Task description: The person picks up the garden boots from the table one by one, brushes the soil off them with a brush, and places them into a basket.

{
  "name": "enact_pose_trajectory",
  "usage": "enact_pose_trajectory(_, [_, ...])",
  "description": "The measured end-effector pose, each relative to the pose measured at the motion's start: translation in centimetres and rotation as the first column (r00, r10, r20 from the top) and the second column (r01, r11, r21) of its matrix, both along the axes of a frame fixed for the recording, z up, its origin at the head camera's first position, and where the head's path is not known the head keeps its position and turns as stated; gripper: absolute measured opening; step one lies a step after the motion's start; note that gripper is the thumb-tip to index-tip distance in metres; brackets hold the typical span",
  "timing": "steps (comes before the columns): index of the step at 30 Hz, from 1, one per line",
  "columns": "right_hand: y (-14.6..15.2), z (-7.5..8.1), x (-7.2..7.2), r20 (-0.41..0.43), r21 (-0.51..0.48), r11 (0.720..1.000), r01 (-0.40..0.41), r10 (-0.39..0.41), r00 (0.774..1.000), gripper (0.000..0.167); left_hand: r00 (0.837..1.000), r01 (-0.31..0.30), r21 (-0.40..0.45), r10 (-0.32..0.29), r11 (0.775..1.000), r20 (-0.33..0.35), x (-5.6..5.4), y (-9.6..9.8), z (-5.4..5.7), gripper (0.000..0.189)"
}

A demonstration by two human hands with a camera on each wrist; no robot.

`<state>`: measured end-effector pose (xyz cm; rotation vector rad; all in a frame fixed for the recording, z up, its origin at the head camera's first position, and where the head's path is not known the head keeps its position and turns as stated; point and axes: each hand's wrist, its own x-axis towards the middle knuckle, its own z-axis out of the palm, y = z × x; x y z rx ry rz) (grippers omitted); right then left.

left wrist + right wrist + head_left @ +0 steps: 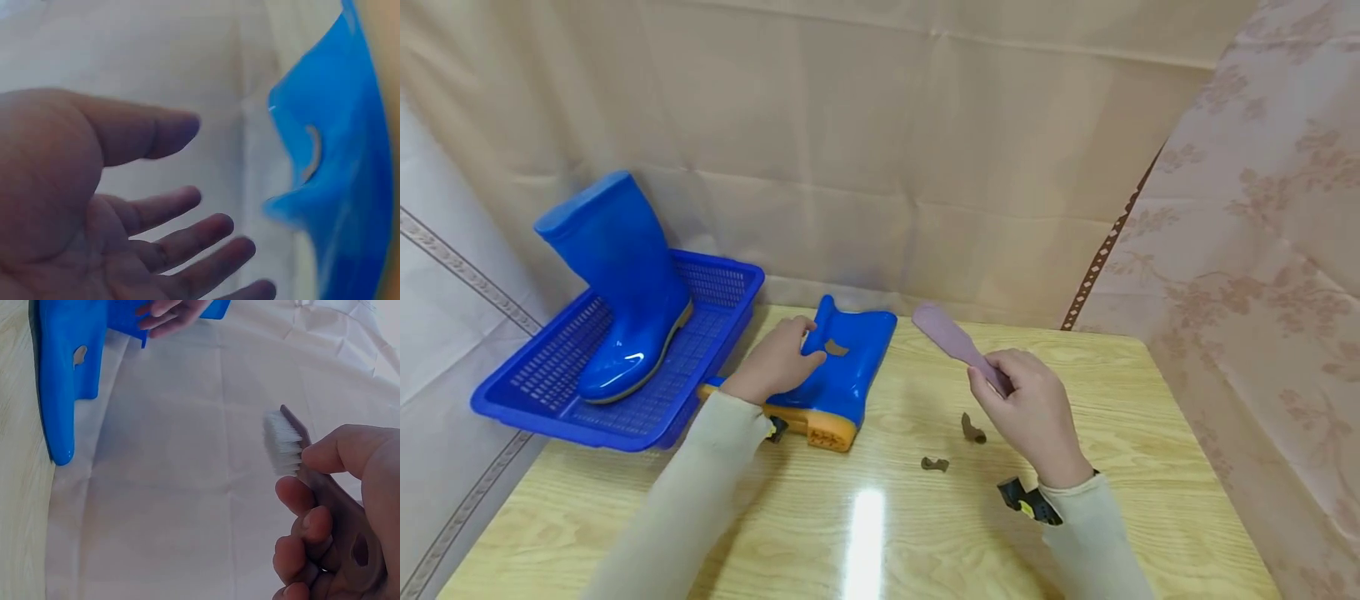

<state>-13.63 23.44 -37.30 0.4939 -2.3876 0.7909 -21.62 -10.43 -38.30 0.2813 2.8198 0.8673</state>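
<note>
Over on the counter (1150, 433), a boot (842, 379) is lying on its side, heel towards the person and opening towards the curtain (850, 150). The left grip (781, 358) is hovering by its shaft, thumb and fingers spread apart, holding nothing; whether a fingertip is touching the rubber, I cannot tell. The right grip (1030, 408) is clamping a brush (943, 329) by the handle, its white bristles staying clear of the boot. A brown scrap (837, 347) is resting on the shaft, and two loose scraps (973, 430) are lying near the right grip. Another boot (636, 275) is standing in the basket (718, 283). To my eye they're clearing this boot; the next move is probably calling for picking off that scrap, or steadying the shaft for brushing
</note>
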Motion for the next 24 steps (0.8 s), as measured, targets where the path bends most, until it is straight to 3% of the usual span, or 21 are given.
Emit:
enact_pose_trajectory(3, [0.0, 0.1, 0.1, 0.003, 0.005, 1.0, 0.0, 0.0, 1.0, 0.006, 0.996, -0.003, -0.025, 0.006, 1.0, 0.088, -1.5, -0.4, -0.2, 0.056])
enact_pose_trajectory(8, [0.0, 0.3, 0.2, -0.005, 0.017, 1.0, -0.007, 0.007, 1.0, 0.005, 0.99, -0.045, -0.105, 0.058, 0.993, 0.127, -3.3, -0.4, 0.3, 0.053])
enact_pose_trajectory(13, [-0.1, 0.2, 0.1, -0.012, 0.017, 1.0, -0.012, 0.012, 1.0, 0.005, 0.973, -0.066, -0.101, 0.087, 0.993, 0.216, -5.2, -0.7, 0.2, 0.054])
enact_pose_trajectory(17, [-0.3, 0.0, 0.1, -0.005, 0.026, 1.0, -0.016, 0.016, 1.0, 0.005, 0.941, -0.079, -0.124, 0.115, 0.989, 0.317, -6.9, -0.7, -0.8, 0.049])
enact_pose_trajectory(24, [-0.4, -0.1, 0.1, 0.014, 0.036, 0.999, -0.009, 0.009, 1.0, 0.006, 0.872, -0.144, -0.148, 0.196, 0.979, 0.449, -8.2, -0.3, -2.0, 0.085])
